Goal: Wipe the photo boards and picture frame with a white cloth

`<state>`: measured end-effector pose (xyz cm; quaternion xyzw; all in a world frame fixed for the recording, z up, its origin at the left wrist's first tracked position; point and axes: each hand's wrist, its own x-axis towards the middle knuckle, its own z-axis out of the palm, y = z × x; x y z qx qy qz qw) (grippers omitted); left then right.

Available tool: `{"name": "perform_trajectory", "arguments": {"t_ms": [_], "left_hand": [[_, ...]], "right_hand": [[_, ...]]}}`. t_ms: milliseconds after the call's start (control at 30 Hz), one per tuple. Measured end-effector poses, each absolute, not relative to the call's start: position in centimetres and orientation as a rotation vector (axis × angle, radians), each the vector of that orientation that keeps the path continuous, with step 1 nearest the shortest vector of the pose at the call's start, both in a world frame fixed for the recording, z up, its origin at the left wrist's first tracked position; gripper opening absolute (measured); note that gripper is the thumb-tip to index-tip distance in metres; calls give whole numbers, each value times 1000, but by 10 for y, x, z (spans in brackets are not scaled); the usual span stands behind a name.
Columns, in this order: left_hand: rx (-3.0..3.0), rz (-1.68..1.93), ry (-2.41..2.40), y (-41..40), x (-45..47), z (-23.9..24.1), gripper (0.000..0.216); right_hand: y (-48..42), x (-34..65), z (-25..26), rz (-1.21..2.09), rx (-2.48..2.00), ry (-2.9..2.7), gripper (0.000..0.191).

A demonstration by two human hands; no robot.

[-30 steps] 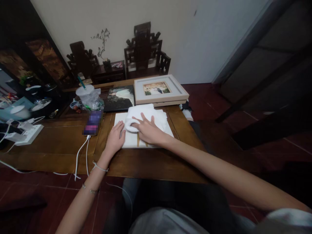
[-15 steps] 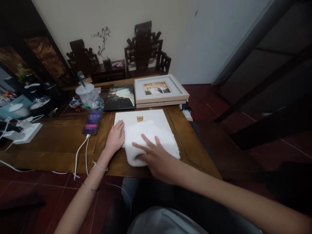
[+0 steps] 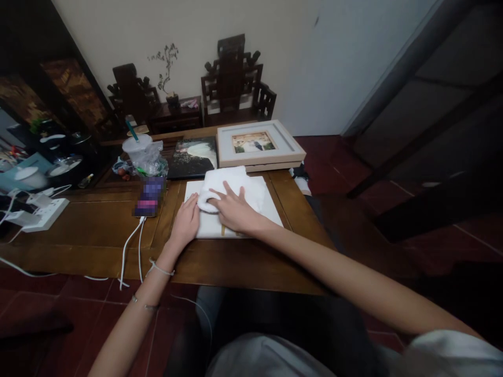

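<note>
A folded white towel point(image 3: 230, 179) lies on a flat white panel point(image 3: 210, 226), covering much of its upper part. My right hand point(image 3: 234, 208) presses on the towel with fingers spread over the top, and its thumb side is tucked into the fold at the left. Gold-coloured marks show on the panel just below that hand. At the panel's left edge, my left hand point(image 3: 187, 219) rests flat with fingers stretched out, touching the edge and close to the towel's left end.
On the wooden table point(image 3: 98, 225), a phone point(image 3: 149, 196) with white cables lies to the left. Behind the panel are a dark photo panel point(image 3: 194, 157) and framed pictures point(image 3: 261, 144). A plastic cup point(image 3: 137, 149) with a straw and a power strip point(image 3: 45, 214) stand further left.
My right hand has moved the towel away from me, up across the panel, baring the panel's near part. My left hand has stayed at the left edge.
</note>
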<state>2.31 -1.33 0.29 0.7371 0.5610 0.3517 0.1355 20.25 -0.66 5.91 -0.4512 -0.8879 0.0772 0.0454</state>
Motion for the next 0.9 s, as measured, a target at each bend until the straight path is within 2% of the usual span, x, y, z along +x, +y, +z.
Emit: {"name": "perform_trajectory", "arguments": {"t_ms": [100, 233, 367, 467, 667, 900], "left_hand": [[1926, 1274, 1567, -14, 23, 6, 48], [1712, 1467, 1495, -15, 23, 11, 54], [1730, 1454, 1502, -17, 20, 14, 61], [1911, 1330, 1531, -17, 20, 12, 58], [2113, 1028, 1651, -16, 22, 5, 55], [2233, 924, 1680, -14, 21, 2, 47]], "right_hand": [[3, 184, 57, 128, -1337, -2761, 62], [-16, 179, 52, 66, -1030, -2945, 54], [-48, 199, 56, 26, -765, -3016, 53], [-57, 218, 68, 146, -647, -3106, 56], [-31, 239, 90, 570, -845, -3039, 63], [21, 224, 91, 541, -1154, -2753, 55]]}}
